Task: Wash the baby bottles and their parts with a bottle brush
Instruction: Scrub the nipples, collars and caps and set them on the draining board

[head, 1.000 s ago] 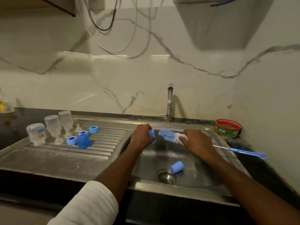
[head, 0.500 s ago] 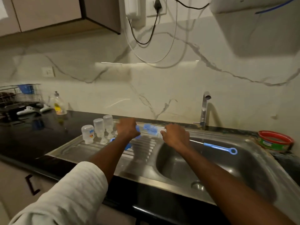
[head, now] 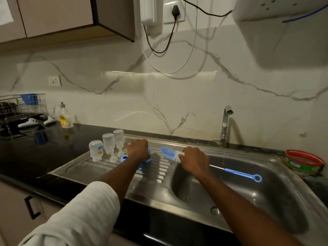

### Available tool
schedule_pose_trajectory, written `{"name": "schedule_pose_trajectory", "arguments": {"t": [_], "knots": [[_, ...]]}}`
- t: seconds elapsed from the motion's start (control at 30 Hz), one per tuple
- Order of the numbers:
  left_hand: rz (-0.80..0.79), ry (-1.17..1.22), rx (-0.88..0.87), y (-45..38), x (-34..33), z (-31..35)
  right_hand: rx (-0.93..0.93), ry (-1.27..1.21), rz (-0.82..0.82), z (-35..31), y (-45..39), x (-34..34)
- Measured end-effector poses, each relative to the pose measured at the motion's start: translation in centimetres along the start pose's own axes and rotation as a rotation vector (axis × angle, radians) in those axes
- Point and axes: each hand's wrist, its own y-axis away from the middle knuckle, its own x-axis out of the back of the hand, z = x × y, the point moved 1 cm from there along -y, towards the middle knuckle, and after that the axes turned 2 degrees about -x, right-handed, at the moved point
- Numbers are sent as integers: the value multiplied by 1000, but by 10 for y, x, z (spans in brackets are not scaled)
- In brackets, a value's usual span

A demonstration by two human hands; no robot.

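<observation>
My right hand grips the bottle brush near its blue-and-white bristle head, over the sink's left rim; the thin handle with a blue loop end trails right over the basin. My left hand is curled round a blue bottle part low over the ribbed drainboard. Three clear baby bottles stand upside down at the drainboard's far left. A blue ring lies beside my left wrist.
The steel sink basin lies at right, with the tap behind it running a thin stream. A red-rimmed tub sits at the far right. On the black counter at left are a soap bottle and a wire rack.
Both hands moved left from over the basin to the drainboard, the left still holding the blue part, the right carrying the brush. The camera lifted and turned left.
</observation>
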Motion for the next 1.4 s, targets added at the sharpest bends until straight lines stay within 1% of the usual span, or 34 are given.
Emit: {"name": "schedule_pose_trajectory", "arguments": {"t": [0.1, 0.2, 0.3, 0.37, 0.4, 0.47, 0.53, 0.63, 0.73, 0.83, 0.9, 1.0, 1.1, 1.13, 1.2, 1.27, 1.3, 1.33, 1.4], "knots": [[-29, -16, -14, -4, 3, 0, -15, 16, 11, 16, 1, 3], [34, 0, -70, -10, 12, 12, -46, 45, 34, 39, 2, 12], [149, 11, -154, -16, 16, 47, -91, 89, 51, 73, 1, 24], [174, 47, -222, -15, 9, 85, -133, 126, 41, 101, 4, 31], [161, 70, -257, -12, 4, 102, -159, 135, 32, 112, 6, 34], [107, 146, -320, -7, -14, 142, -205, 144, 11, 137, 11, 38], [38, 180, -343, 0, -36, 178, -228, 165, 10, 158, 17, 39], [-70, 158, -377, 9, -70, 220, -263, 254, -31, 184, 23, 34], [-223, 138, -423, 13, -106, 254, -289, 306, -79, 212, 26, 24], [-383, 86, -557, 11, -134, 284, -304, 367, -70, 234, 20, 17], [-457, 21, -662, 10, -144, 299, -332, 412, -69, 241, 14, 16], [-480, -96, -763, 12, -158, 320, -354, 474, -60, 249, 3, 13], [-454, -204, -820, 24, -178, 327, -366, 475, -78, 248, 1, 9], [-432, -230, -825, 28, -184, 327, -375, 467, -85, 248, 2, 8], [-393, -191, -821, 30, -188, 324, -387, 461, -96, 250, 3, 8], [-437, -113, -778, 24, -186, 320, -399, 464, -103, 252, 4, 11], [-470, -51, -743, 19, -184, 317, -403, 471, -99, 253, 6, 12], [-469, 39, -694, 14, -180, 312, -404, 479, -90, 253, 6, 15], [-397, 281, -553, 4, -170, 300, -412, 492, -83, 253, 8, 18]]}}
